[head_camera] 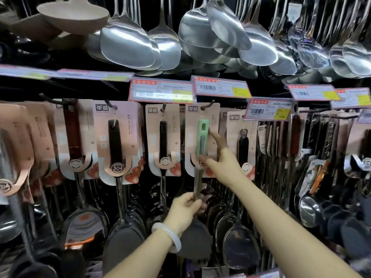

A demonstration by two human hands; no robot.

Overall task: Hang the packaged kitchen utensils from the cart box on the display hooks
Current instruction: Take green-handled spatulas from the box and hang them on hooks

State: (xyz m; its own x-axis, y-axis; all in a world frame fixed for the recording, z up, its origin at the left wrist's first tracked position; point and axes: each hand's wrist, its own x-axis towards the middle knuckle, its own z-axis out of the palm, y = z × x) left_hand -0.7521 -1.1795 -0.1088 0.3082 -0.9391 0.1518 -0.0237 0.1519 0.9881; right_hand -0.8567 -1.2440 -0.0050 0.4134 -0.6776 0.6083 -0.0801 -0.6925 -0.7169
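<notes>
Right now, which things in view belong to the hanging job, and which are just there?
In the job:
green-handled packaged spatula
black display hook
left hand, gripping its metal shaft
right hand, at its pink card

Just there:
steel ladles overhead
red-bordered price tags
black-handled packaged spatula

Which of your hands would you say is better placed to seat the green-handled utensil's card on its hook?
The right hand, probably: it touches the pink card just below the hook. The left hand grips the metal shaft far lower.
</notes>
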